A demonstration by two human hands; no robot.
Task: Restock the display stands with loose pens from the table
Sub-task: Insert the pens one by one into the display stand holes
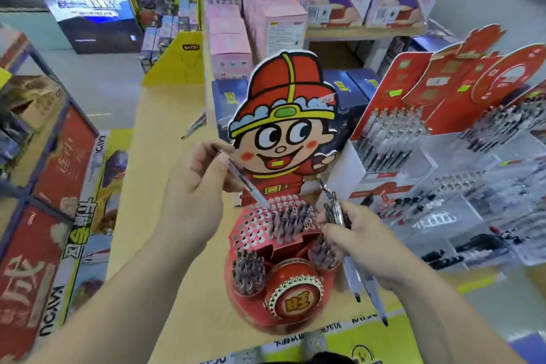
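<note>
Blur muddies the pen bundle [334,210], seemingly several, in right grip [363,245]; left grip [192,195] pinches one pen [245,181].

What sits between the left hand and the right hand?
Head view: the red display stand, its hole grid partly filled with pens, sits between the left hand and right hand.

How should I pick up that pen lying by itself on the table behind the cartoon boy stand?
Pinch the loose pen around the middle of its barrel, coming from above and the left. It lies flat and slanted on the table; its far end sits near the blue boxes, so the middle is probably easiest to reach.
</note>
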